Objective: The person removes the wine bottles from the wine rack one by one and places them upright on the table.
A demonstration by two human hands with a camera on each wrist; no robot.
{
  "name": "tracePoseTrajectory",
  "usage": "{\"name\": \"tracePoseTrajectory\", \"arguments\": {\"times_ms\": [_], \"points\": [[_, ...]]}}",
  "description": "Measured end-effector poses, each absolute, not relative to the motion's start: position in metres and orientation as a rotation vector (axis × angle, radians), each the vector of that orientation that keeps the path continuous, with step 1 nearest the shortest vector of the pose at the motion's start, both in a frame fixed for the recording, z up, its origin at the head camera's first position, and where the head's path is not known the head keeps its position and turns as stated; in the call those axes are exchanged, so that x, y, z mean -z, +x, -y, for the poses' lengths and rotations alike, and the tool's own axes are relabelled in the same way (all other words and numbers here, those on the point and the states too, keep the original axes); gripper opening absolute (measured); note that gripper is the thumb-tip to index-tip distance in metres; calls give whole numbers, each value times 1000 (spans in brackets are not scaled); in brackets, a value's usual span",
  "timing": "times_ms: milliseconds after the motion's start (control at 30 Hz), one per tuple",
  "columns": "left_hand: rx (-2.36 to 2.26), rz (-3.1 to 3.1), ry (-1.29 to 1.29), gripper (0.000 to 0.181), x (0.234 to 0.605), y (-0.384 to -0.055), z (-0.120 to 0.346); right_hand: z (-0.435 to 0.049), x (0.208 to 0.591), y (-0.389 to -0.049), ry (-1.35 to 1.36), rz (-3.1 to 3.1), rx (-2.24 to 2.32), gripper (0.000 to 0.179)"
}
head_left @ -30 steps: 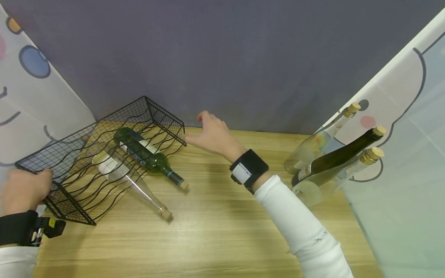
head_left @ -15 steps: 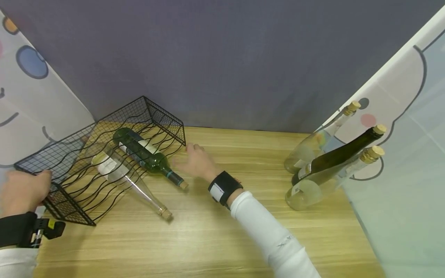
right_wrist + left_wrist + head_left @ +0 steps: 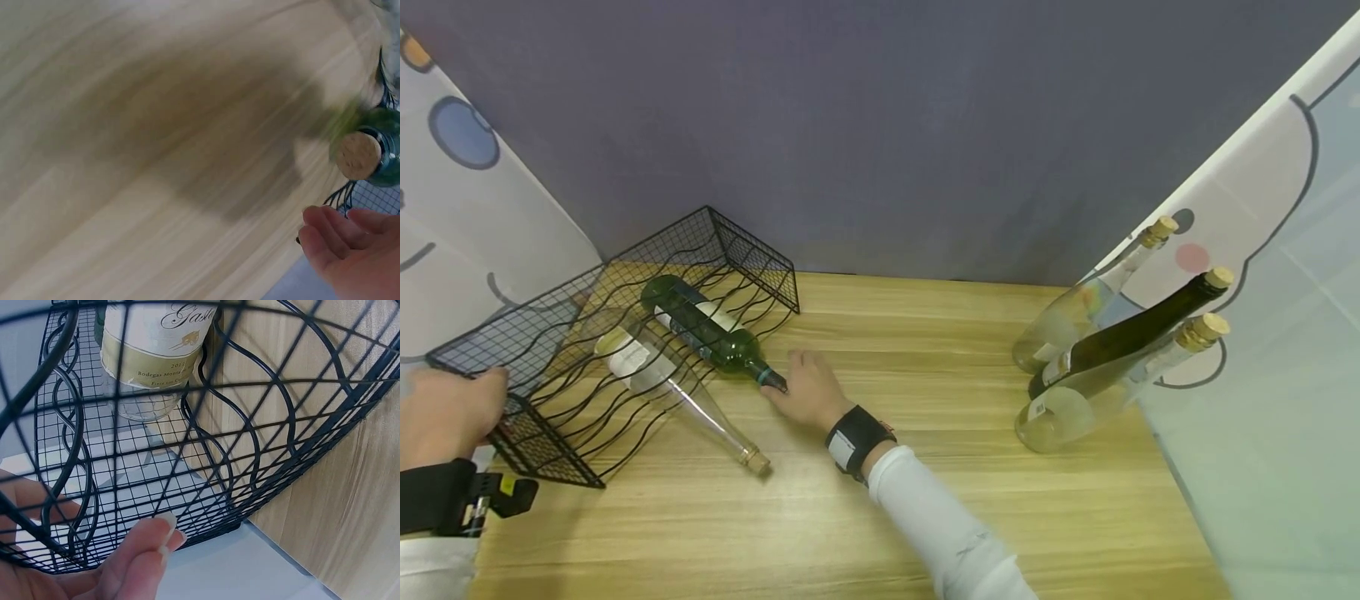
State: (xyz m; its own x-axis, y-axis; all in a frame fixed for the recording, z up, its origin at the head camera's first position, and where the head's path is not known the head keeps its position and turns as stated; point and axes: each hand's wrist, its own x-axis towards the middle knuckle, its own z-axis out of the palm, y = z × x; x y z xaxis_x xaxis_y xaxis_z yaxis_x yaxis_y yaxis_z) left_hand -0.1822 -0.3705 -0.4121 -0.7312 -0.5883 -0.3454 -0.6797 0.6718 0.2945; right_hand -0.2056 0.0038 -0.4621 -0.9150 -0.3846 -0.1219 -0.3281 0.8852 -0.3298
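A black wire wine rack stands at the left of the head view. My left hand grips its near end; in the left wrist view the fingers curl at the wire mesh. Two corked bottles lie in the rack, necks outward: a green wine bottle and a clear glass bottle. My right hand overlaps the green bottle's corked end in the head view. In the right wrist view, its loosely bent fingers lie beside the cork, with a gap between.
On the right, a dark green bottle stands between two clear ones, a rear bottle and a front bottle, all corked. Beneath everything is a wood-grain table. A grey panel rises behind, with printed sheets at both sides.
My right hand has come from beyond the rack's far right corner, nearer and slightly left, to the green bottle's neck. The left hand stays on the rack; the bottles have not moved.
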Motion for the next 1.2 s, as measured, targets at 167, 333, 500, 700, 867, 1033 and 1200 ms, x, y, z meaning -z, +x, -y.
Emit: {"name": "tracePoseTrajectory", "arguments": {"times_ms": [167,333,500,700,867,1033,1200], "points": [[-603,-2649,-1020,77,411,-181,369,0,467,-202,-549,-2825,509,62],[-620,-2649,-1028,75,411,-181,368,4,468,-200,-624,-2761,590,53],[-639,-2658,-1018,75,409,-182,367,6,469,-198,-702,-2764,597,48],[-670,-2673,-1009,73,409,-183,368,8,472,-198,-696,-2788,534,46],[-647,-2656,-1016,75,410,-182,368,13,475,-197,-632,-2771,522,46],[-623,-2661,-997,76,409,-184,369,20,479,-193,-488,-2831,491,43],[-645,-2662,-985,76,409,-182,369,25,485,-186,-394,-2951,329,44]]}}
